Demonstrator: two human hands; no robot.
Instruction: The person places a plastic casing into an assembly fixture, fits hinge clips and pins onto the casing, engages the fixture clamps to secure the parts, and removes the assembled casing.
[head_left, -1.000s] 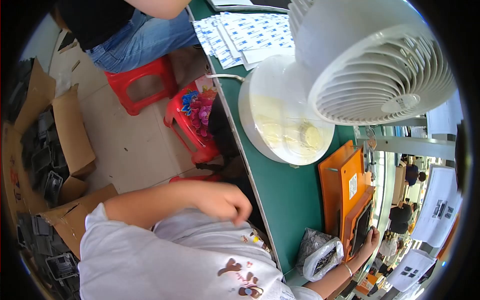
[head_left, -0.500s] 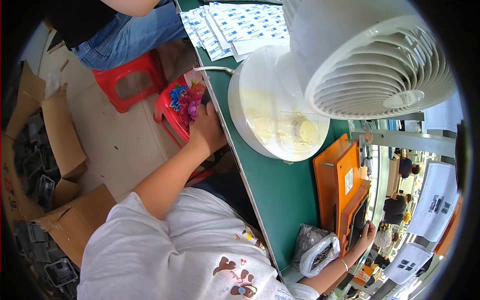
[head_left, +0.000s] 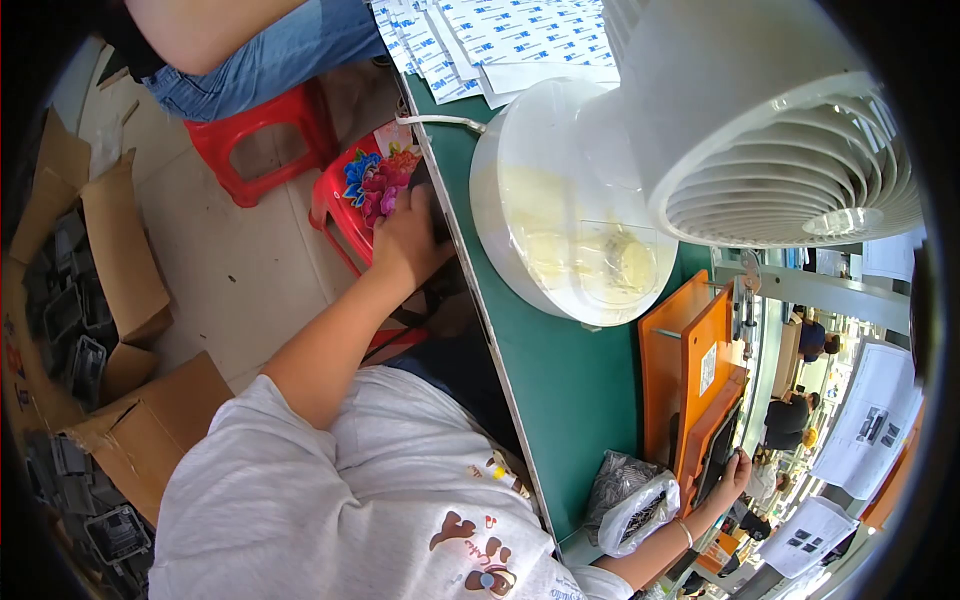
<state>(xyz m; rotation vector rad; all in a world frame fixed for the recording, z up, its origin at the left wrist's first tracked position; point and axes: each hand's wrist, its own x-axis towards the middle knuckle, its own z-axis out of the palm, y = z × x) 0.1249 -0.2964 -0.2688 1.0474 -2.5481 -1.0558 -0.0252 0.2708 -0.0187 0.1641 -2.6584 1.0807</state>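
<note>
My left hand (head_left: 405,240) reaches down beside the table edge, by the floral cushion (head_left: 375,190) on a red stool. Its fingers are curled at a dark thing, too hidden to name. At the orange fixture (head_left: 695,370), my right hand (head_left: 735,475) is closed at the outer edge of the black part (head_left: 716,450) lying in it. The fingertips are pinched together, and what they hold is too small to make out. Near my right forearm, an open plastic bag (head_left: 630,510) of small dark pieces lies on the green table (head_left: 550,400).
A large white fan (head_left: 560,200) stands on the table, with printed white sheets (head_left: 520,40) beyond it. A person in jeans (head_left: 270,60) sits on a red stool (head_left: 240,150). Cardboard boxes (head_left: 160,430) with black trays stand on the floor. People are in the background.
My left hand has gone from in front of my shirt to beside the floral cushion. My right hand remains at the fixture's edge. The seated person's arm has come further into view.
</note>
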